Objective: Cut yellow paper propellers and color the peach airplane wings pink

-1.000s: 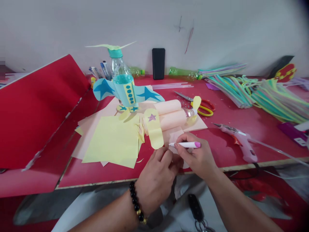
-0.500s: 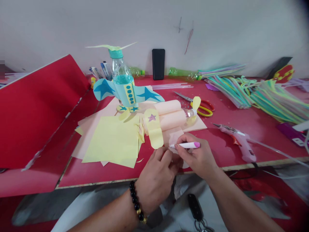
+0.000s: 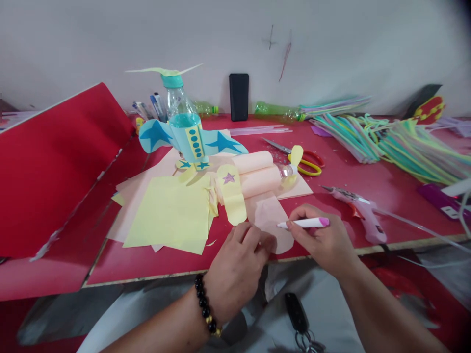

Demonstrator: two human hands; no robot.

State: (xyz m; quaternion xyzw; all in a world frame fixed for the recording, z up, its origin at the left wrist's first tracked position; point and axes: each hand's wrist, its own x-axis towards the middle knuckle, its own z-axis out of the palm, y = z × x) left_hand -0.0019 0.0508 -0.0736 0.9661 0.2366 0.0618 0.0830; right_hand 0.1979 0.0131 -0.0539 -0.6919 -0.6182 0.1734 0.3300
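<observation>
My right hand grips a white felt-tip pen with a pink end. Its tip is at the surface of a pale pink paper piece with a rounded end, lying at the table's front edge. My left hand has its fingers curled closed at the left edge of that paper; the fingertips are partly hidden. Just beyond lies a yellow paper strip with a purple star, next to pink paper rolls. A bottle plane with blue paper wings stands behind.
Yellow paper sheets lie to the left, near a leaning red board. Scissors, a pink glue gun with a cord, and bundled coloured sticks lie to the right. A black phone-like block stands against the wall.
My right hand has moved right with the pen, uncovering more of the pink paper. The left hand stays near the same place. The whole view has shifted slightly.
</observation>
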